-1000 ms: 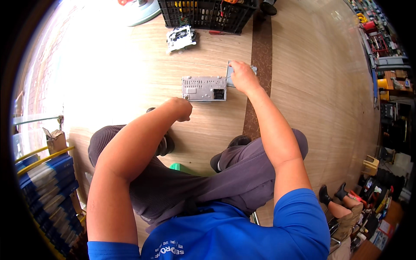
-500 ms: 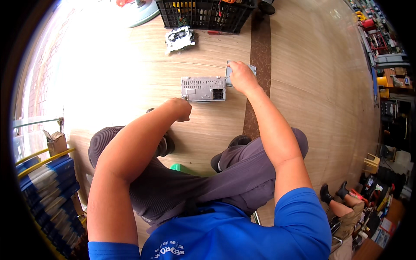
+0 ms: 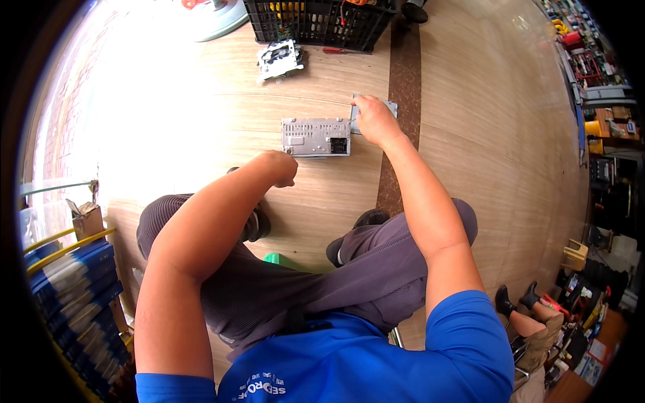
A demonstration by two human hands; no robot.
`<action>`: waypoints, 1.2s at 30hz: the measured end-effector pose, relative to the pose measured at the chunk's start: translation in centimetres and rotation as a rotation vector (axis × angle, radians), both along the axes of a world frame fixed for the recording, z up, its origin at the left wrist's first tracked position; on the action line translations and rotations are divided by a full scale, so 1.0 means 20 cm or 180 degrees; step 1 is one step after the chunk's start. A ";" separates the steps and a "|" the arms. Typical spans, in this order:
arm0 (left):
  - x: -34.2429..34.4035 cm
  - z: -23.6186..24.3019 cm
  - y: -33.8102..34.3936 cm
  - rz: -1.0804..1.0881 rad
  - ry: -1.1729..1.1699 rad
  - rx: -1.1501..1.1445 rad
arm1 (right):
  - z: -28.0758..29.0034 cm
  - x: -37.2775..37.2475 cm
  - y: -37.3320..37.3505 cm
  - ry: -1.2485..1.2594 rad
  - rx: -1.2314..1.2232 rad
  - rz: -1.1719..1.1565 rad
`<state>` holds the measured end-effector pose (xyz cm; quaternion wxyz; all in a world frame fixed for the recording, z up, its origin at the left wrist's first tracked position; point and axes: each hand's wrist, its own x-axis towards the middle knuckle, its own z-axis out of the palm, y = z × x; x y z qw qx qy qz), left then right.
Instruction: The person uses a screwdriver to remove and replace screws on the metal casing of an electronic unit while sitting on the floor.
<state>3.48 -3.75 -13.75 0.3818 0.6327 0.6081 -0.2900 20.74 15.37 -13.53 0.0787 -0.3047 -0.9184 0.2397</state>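
Hardly anything has changed over the last second. My left hand [image 3: 281,169] stays low by the near-left corner of the silver car radio [image 3: 309,140], its fingers curled under; I cannot tell whether they touch the casing or close on anything. The radio lies where it did on the floor [image 3: 497,134], its slotted face up and its black connector socket [image 3: 338,146] at the near-right corner. My right hand [image 3: 377,121] keeps its place just past the radio's right edge, fingers bent together over the flat metal plate [image 3: 393,108]; what they grip, if anything, is hidden. I judge this a steady pause in the handling, with nothing shifted out of place.

Around me, from the left: blue packages [image 3: 77,285] in a yellow rack, then the pale round base [image 3: 222,25] of a stand toward the floor's far edge. The white-and-black disc mechanism [image 3: 279,62] lies beyond the radio, in front of the black plastic crate [image 3: 316,25], with a red-handled tool [image 3: 336,50] along the crate's near side. The dark floor strip [image 3: 408,67] runs just right of the plate. Farther right, toward the near corner, another person's boots [image 3: 504,302] show. Mostly my own right hand stands in the way, covering much of the plate.
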 end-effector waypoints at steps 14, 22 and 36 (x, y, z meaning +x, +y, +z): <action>0.00 -0.02 0.00 0.0009 0.0020 0.0038 | 0.00 0.01 0.00 0.0080 0.0143 0.0096; -0.01 -0.04 0.01 0.0005 0.0025 0.0035 | -0.01 0.00 0.00 0.0137 0.0157 0.0170; -0.01 -0.03 0.01 -0.0032 0.0023 0.0051 | -0.02 0.00 -0.01 0.0182 0.0218 -0.0070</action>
